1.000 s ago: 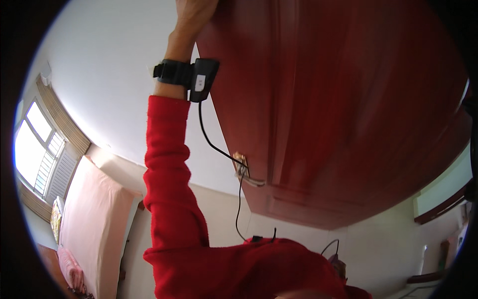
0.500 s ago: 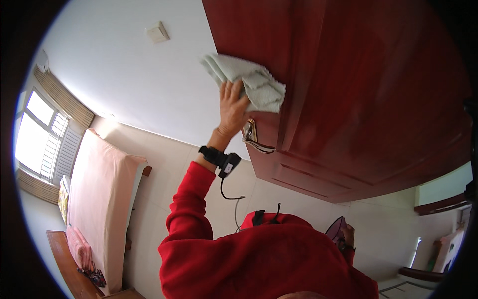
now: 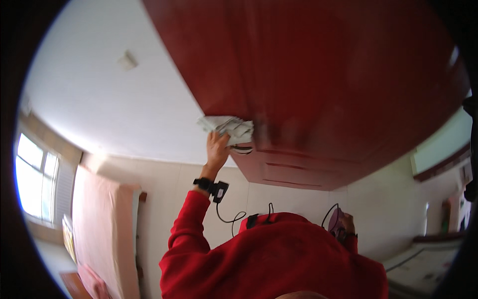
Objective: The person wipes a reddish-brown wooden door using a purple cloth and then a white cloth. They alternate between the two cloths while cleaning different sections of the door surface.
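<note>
My left hand (image 3: 217, 149) is raised with its fingers bent against a pale grey-green cloth (image 3: 233, 129). The cloth lies crumpled against the dark red door (image 3: 328, 84), by its left edge. Just below the cloth, a metal door handle (image 3: 243, 149) shows in part, mostly covered by the cloth and hand. Low on the right, my right hand (image 3: 349, 224) grips the side of a purple basin-like vessel (image 3: 337, 218); its inside is hidden. A black strapped device (image 3: 212, 188) with a cable sits on my left wrist.
A white wall (image 3: 124, 104) with a light switch (image 3: 128, 61) runs left of the door. At the left stand a bed (image 3: 102, 219) with a pink cover and a bright window (image 3: 35, 169). Pale tiles cover the floor (image 3: 169, 199).
My left hand and the cloth have moved down the door, now partly over the handle. The view has shifted too. My right hand stays low with the purple vessel.
</note>
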Action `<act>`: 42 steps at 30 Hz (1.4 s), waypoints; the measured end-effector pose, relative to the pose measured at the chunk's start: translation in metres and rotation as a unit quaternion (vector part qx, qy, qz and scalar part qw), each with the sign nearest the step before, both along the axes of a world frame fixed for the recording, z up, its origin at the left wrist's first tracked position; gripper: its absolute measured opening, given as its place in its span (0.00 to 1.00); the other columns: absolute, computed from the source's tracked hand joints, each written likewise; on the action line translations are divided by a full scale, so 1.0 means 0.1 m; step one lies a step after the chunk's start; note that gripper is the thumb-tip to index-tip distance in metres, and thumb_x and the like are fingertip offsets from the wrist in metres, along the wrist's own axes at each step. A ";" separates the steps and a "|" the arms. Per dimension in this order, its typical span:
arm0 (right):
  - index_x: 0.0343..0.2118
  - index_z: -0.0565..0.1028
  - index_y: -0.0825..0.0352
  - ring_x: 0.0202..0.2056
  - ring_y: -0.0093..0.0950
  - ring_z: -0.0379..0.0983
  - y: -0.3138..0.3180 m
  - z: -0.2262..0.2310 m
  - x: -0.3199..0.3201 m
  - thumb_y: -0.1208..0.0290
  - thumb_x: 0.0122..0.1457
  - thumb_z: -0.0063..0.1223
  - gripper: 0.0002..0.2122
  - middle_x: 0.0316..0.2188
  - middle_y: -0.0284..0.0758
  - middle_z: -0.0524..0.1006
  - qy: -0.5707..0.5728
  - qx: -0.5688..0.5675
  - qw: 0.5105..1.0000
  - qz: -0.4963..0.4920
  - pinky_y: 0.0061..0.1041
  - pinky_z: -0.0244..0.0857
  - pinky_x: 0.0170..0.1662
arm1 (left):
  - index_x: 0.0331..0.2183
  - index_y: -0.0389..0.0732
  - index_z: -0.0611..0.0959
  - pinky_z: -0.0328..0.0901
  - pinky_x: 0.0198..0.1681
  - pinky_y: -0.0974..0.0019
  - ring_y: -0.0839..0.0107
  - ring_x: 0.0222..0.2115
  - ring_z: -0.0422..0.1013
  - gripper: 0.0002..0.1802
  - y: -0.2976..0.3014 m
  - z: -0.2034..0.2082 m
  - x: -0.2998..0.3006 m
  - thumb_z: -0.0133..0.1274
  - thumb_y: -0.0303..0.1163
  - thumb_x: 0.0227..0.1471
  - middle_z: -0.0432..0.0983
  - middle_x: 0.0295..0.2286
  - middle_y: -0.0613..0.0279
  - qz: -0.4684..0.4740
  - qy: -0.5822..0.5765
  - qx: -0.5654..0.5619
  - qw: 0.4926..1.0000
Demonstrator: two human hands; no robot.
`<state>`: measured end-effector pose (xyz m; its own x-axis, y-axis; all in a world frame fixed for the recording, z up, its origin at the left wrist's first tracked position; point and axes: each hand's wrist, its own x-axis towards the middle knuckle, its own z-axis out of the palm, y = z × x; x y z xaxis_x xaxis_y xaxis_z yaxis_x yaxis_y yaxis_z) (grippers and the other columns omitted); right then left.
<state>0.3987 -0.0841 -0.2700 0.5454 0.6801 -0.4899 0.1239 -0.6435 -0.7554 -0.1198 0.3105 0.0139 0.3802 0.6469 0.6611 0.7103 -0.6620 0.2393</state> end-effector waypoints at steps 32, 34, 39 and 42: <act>0.21 0.75 0.73 0.19 0.35 0.72 -0.48 -0.57 0.04 0.56 0.55 0.45 0.21 0.16 0.46 0.74 -0.108 -0.014 0.987 -0.114 0.37 0.64 0.27 | 0.43 0.43 0.79 0.63 0.43 0.59 0.61 0.38 0.71 0.15 0.45 5.17 1.14 0.51 0.30 0.51 0.76 0.36 0.56 -0.026 -0.361 0.364 0.858; 0.22 0.75 0.73 0.20 0.34 0.72 -0.37 -0.56 0.04 0.56 0.54 0.45 0.20 0.16 0.46 0.74 -0.101 -0.005 0.986 -0.130 0.37 0.64 0.27 | 0.46 0.42 0.77 0.61 0.47 0.59 0.59 0.43 0.68 0.18 0.33 5.36 1.35 0.48 0.29 0.52 0.73 0.41 0.52 -0.058 -0.360 0.358 0.860; 0.23 0.75 0.73 0.20 0.33 0.72 -0.15 -0.54 0.14 0.59 0.53 0.46 0.18 0.16 0.45 0.74 -0.092 0.009 0.983 -0.161 0.36 0.64 0.27 | 0.53 0.39 0.71 0.60 0.51 0.62 0.53 0.48 0.67 0.21 0.15 5.78 1.68 0.42 0.31 0.57 0.71 0.47 0.44 -0.041 -0.328 0.346 0.878; 0.24 0.76 0.73 0.20 0.32 0.72 -0.14 -0.53 0.21 0.60 0.53 0.47 0.17 0.17 0.44 0.75 -0.090 0.009 0.979 -0.184 0.35 0.65 0.28 | 0.54 0.41 0.69 0.60 0.51 0.60 0.51 0.49 0.66 0.23 0.18 5.95 1.85 0.43 0.32 0.56 0.69 0.48 0.44 -0.117 -0.294 0.479 0.819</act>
<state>0.4195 -0.0981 -0.3234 0.8309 0.4297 -0.3534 0.0183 -0.6559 -0.7546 0.0648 0.3286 0.6084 -0.1470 -0.3207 0.9357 0.4850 -0.8478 -0.2144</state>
